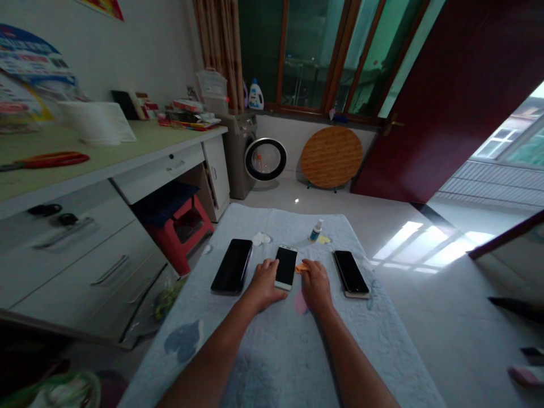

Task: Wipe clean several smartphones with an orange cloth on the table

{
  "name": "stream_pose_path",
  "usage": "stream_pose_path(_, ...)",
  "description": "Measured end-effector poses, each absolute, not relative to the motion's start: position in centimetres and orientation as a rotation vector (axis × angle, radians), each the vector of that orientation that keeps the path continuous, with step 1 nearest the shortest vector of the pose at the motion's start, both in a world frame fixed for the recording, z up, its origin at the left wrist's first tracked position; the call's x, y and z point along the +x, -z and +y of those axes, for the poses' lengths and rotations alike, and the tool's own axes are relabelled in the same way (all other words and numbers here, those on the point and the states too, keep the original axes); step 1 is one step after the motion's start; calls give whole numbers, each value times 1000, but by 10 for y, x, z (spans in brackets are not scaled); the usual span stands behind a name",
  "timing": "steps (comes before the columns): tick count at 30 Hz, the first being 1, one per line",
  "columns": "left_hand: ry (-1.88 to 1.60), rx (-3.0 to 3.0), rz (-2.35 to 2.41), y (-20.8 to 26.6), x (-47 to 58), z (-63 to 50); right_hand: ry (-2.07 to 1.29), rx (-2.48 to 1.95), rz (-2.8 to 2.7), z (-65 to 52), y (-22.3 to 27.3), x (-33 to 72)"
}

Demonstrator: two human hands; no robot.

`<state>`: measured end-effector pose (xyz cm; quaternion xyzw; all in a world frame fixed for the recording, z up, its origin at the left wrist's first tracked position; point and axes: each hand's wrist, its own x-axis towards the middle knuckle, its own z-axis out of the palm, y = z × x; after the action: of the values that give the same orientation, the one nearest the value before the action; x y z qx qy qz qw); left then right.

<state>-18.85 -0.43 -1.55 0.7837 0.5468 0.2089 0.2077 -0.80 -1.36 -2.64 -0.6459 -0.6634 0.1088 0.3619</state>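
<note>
Head view: the left hand (267, 283) was half-curled and gripped the white phone (286, 267) at its left edge, with the thumb at the lower edge. The phone was positioned screen up between both hands. The right hand (317, 282) was nearly closed, an orange cloth (301, 268) pinched at its fingertips near the phone's right edge. A black device (233, 267) lay left of the left hand, a pale-edged phone (351, 273) right of the right hand; a spray bottle (315, 231) stood beyond the right hand.

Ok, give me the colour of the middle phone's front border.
White front border on the middle phone, best seen in the head view.
</note>
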Motion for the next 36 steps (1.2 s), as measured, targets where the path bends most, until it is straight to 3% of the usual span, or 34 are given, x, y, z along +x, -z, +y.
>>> stream_pose_path(6, -827, 2186, 1440, 30, -197, -3, -461, -1672, -1540, 8, 20, -9)
stream_pose_path(22, -703, 2345, 1450, 22, -196, -5, -280, -1649, -1746, 42, 25, -33)
stream_pose_path(36, -681, 2373, 1458, 28, -197, -5, -464, -1514, -2019, -17, 5, -22)
